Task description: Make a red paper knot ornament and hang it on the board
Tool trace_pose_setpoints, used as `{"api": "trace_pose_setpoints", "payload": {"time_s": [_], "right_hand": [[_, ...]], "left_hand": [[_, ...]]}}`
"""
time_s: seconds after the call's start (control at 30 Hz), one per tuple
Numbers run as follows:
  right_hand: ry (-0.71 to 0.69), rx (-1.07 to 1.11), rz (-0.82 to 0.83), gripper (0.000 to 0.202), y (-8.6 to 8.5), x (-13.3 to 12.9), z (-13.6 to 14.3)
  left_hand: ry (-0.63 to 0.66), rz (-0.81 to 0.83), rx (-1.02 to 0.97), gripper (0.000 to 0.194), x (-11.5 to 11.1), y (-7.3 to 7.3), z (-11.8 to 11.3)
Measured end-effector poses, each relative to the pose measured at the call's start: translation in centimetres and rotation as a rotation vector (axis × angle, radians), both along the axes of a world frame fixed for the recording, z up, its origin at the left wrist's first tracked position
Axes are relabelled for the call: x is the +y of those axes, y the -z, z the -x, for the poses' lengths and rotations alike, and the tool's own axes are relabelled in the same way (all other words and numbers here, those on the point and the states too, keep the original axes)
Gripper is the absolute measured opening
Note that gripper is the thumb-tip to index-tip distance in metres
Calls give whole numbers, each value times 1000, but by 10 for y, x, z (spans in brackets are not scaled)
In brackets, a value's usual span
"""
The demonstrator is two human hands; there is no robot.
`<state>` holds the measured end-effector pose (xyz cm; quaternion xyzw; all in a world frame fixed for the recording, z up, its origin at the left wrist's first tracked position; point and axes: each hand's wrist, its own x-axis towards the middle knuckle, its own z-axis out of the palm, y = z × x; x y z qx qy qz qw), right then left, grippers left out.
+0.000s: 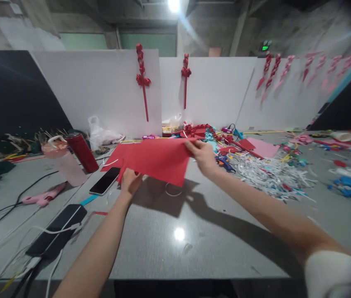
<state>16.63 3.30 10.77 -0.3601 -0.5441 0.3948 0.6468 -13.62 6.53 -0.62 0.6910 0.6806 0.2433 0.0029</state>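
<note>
A red sheet of paper [159, 159] is held up above the grey table, its shadow falling on the tabletop beneath. My right hand [205, 157] pinches its right upper edge between thumb and fingers. At the near left edge, my left hand [131, 181] is closed on the same sheet; its fingertips are partly hidden. More red paper [113, 155] lies behind and to the left. Just left of my left hand rests a phone [105, 181] with a dark screen.
A power bank [57, 231] with white cables, a pink glue gun [45, 195], a pink bottle [65, 163] and a red flask [82, 153] stand or lie left. White paper scraps [265, 174] heap up right. Red paper chains [143, 78] hang on the white panel [101, 91] behind.
</note>
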Motion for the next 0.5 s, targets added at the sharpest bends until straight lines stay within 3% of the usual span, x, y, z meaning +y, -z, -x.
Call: {"api": "trace_pose_setpoints", "payload": {"time_s": [0.1, 0.2, 0.33, 0.43, 0.5], "right_hand": [[23, 52, 195, 45, 13, -25, -74], [43, 90, 395, 41, 44, -55, -112], [-6, 33, 523, 37, 83, -82, -117], [-25, 19, 527, 34, 95, -86, -107], [-19, 27, 519, 35, 97, -87, -101]], "left_hand": [[-30, -164, -171, 39, 0, 5, -6], [-4, -251, -292, 35, 1, 11, -11], [44, -251, -241, 36, 2, 11, -13], [103, -183, -101, 40, -1, 7, -15], [222, -127, 6, 48, -5, 6, -17]]}}
